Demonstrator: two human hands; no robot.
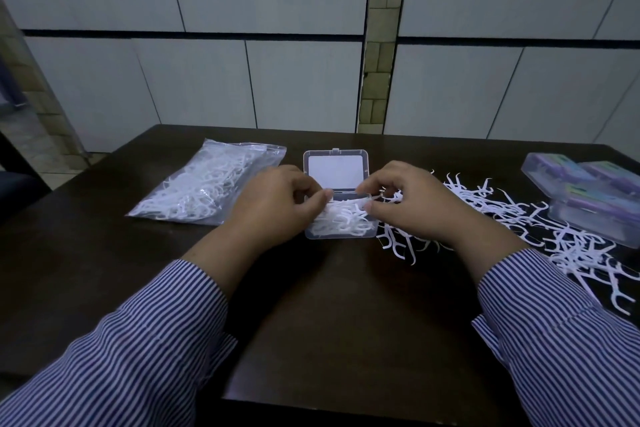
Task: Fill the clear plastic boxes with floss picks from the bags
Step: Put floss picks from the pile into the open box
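A clear plastic box (pixel 337 236) lies open on the dark table, its lid (pixel 335 168) flat behind it, and white floss picks (pixel 341 220) fill its base. My left hand (pixel 273 204) hovers at the box's left side, thumb and fingers curled, touching the picks. My right hand (pixel 412 204) sits at the box's right side and pinches a floss pick (pixel 356 199) over the box. A sealed clear bag of floss picks (pixel 207 187) lies to the left. Loose floss picks (pixel 540 229) are scattered to the right.
Three closed clear boxes with purple labels (pixel 588 194) are stacked at the far right edge. The dark table (pixel 329 322) ends near my sleeves. A grey tiled wall (pixel 311 45) stands behind the table.
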